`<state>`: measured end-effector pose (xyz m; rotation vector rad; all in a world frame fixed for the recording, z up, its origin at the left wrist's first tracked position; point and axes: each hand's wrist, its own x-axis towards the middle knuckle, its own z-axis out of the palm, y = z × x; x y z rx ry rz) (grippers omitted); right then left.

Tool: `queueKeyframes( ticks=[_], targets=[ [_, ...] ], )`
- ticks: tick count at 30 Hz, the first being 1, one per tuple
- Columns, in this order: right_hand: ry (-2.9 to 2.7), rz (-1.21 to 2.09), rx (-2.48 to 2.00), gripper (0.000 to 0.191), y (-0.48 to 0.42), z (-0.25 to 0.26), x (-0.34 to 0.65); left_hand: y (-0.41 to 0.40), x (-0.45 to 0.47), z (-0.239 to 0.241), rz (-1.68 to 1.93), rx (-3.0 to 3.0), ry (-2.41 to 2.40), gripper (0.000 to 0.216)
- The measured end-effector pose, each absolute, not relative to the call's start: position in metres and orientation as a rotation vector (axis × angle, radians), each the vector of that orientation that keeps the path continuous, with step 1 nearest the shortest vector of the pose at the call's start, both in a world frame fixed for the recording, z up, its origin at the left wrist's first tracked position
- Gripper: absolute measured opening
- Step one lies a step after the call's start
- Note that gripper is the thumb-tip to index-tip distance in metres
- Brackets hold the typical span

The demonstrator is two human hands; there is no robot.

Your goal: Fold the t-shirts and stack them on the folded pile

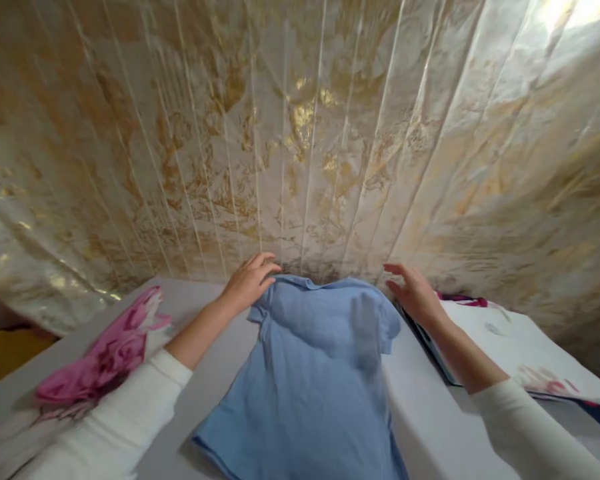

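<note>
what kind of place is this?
Probably an indoor clothes-handling spot, home or small workroom; can't tell which. A blue short-sleeved shirt lies spread on a white table, with pink clothing beside it and shiny gold-patterned sheeting behind.

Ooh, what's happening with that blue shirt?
Someone has a blue shirt spread out on a white surface. Their left hand is at one shoulder, maybe touching it. Their right hand hovers beside the other, holding nothing. Pink clothing lies to the left and white cloth to the right.
</note>
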<state>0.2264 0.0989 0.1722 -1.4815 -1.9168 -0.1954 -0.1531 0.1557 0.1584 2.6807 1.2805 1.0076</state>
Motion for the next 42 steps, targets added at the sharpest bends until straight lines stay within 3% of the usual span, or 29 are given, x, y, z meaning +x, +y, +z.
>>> queueKeyframes(
  ticks=[6,10,16,24,30,35,39,42],
  targets=[
    [-2.233,-0.019,-1.549,0.046,0.015,0.053,0.135,0.083,-0.134,0.063,0.668,2.708,1.12,0.031],
    [-2.356,0.027,-1.704,0.057,-0.006,0.012,0.113,0.057,-0.142,0.026,0.526,2.71,1.154,0.042],
    [-2.407,0.108,-1.743,0.058,0.011,0.026,0.136,0.056,-0.149,0.021,0.493,2.698,1.256,0.045],
    [-2.493,0.307,-1.446,0.046,-0.054,0.04,0.129,0.007,-0.142,0.046,0.485,2.702,0.984,0.041],
    [-2.325,0.015,-1.682,0.044,-0.039,0.046,0.122,0.0,-0.131,0.038,0.365,2.689,1.03,0.043],
    [-2.601,0.228,-1.249,0.049,-0.044,0.048,0.105,0.007,-0.137,0.031,0.455,2.713,1.102,0.043],
    [-2.415,0.138,-1.671,0.049,-0.033,0.04,0.113,0.007,-0.137,0.031,0.404,2.733,1.111,0.043],
    [-2.441,0.163,-1.605,0.047,-0.03,0.038,0.117,0.007,-0.135,0.031,0.407,2.73,1.105,0.043]
  ],
)
